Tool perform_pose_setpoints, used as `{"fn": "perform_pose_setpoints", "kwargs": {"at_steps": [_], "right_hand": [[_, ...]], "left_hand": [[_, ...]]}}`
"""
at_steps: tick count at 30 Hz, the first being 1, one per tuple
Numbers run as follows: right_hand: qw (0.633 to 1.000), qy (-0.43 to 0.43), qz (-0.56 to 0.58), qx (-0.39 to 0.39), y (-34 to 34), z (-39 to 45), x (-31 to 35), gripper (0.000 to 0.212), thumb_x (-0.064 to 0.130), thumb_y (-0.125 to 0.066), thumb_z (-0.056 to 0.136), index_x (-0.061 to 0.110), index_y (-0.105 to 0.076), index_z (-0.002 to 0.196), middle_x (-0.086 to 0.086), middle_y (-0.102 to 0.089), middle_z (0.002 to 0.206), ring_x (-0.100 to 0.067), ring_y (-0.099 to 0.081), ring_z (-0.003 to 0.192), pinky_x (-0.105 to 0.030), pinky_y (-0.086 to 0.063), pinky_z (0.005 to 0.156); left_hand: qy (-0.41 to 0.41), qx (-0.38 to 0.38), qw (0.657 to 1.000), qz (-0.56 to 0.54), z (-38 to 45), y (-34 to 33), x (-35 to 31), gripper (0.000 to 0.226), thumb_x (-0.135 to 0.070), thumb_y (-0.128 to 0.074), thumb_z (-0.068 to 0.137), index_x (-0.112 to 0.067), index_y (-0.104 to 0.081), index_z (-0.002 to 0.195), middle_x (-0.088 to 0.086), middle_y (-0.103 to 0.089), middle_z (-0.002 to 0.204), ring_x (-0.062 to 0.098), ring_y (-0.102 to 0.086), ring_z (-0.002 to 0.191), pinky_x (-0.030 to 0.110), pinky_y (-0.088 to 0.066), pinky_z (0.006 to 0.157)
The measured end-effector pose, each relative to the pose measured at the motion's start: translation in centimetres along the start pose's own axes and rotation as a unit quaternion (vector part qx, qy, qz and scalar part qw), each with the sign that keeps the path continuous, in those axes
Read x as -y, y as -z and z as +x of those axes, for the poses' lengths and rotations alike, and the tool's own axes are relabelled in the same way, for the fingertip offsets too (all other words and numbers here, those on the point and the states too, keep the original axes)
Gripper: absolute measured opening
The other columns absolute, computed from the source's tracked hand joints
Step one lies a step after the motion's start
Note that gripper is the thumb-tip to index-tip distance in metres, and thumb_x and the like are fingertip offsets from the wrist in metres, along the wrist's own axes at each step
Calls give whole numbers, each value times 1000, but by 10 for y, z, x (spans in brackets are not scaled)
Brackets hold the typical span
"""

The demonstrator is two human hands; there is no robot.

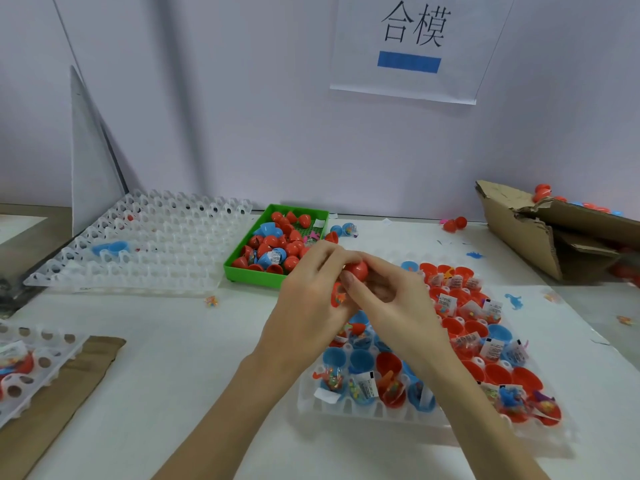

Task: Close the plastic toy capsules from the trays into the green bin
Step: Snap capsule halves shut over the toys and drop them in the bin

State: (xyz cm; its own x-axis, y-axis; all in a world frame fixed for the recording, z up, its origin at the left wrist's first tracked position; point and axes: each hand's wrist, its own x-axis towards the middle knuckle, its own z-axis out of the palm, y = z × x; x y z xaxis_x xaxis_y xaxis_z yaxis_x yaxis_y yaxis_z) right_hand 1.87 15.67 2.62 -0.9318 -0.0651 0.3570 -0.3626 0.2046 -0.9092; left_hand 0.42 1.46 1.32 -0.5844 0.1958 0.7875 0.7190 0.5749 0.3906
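Observation:
Both hands meet above the near tray (pixel 346 408), which holds several open red and blue capsule halves with small toys and paper slips. My left hand (pixel 308 299) holds a red capsule half (pixel 337 294) with a toy inside. My right hand (pixel 388 299) pinches the red capsule cap (pixel 356 270) just above that half. The green bin (pixel 242 271) lies behind the hands at the centre, with several closed red and blue capsules in it.
A stack of white trays (pixel 145 244) with one blue capsule half sits at the left. Another tray (pixel 31 362) lies on brown cardboard at the near left. A torn cardboard box (pixel 540 233) stands at the right. Loose capsules and small toys lie scattered on the white table.

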Motion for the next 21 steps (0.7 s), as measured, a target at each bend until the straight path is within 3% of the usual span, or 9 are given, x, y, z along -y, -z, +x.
{"fn": "perform_pose_setpoints", "kwargs": {"at_steps": [3,7,11,15,17,18,21], "right_hand": [[997,-54,56,-18,-1,0,0,40,25,-70,95,32,-61,134,21,-76,104,3,-71,101,-11,-56,81],[996,-51,67,-13,3,-1,0,24,15,-66,98,21,-71,120,10,-78,103,-5,-74,98,-13,-57,79],[996,-66,53,-17,2,0,3,22,25,-66,99,22,-70,119,8,-78,100,-8,-76,93,-15,-58,74],[982,-146,110,-47,7,2,6,52,47,-70,85,19,-60,128,5,-78,107,-11,-77,92,-22,-61,72],[943,-223,248,-15,23,9,7,54,48,-66,92,8,-59,127,-7,-78,111,-20,-77,95,-29,-63,78],[905,-268,330,-3,34,14,8,55,48,-65,95,3,-60,126,-10,-77,108,-19,-77,91,-27,-63,76],[793,-338,506,14,71,38,11,56,41,-64,98,-6,-62,129,-7,-65,88,-11,-58,67,-20,-54,55]], "left_hand": [[-34,23,999,18,-1,0,3,40,0,-81,81,-4,-69,119,6,-63,118,18,-59,110,25,-50,99],[-73,47,996,28,0,2,5,44,-6,-76,87,-5,-66,130,5,-60,123,18,-55,116,23,-44,107],[-57,96,993,32,0,2,4,66,-9,-78,87,-11,-52,147,2,-54,134,16,-50,126,20,-36,115],[-44,100,992,55,-1,3,2,63,-35,-67,95,-12,-48,150,2,-50,142,17,-46,134,27,-34,119],[-28,94,993,62,-3,5,0,64,-50,-59,99,-17,-45,153,-2,-48,147,14,-42,138,23,-24,122],[-18,82,995,60,-3,6,0,64,-55,-52,101,-19,-43,153,-4,-47,148,12,-40,140,21,-19,122],[12,21,999,36,-1,7,-2,57,-58,-37,106,-22,-40,149,-9,-45,146,0,-33,137,17,-19,118]]}}
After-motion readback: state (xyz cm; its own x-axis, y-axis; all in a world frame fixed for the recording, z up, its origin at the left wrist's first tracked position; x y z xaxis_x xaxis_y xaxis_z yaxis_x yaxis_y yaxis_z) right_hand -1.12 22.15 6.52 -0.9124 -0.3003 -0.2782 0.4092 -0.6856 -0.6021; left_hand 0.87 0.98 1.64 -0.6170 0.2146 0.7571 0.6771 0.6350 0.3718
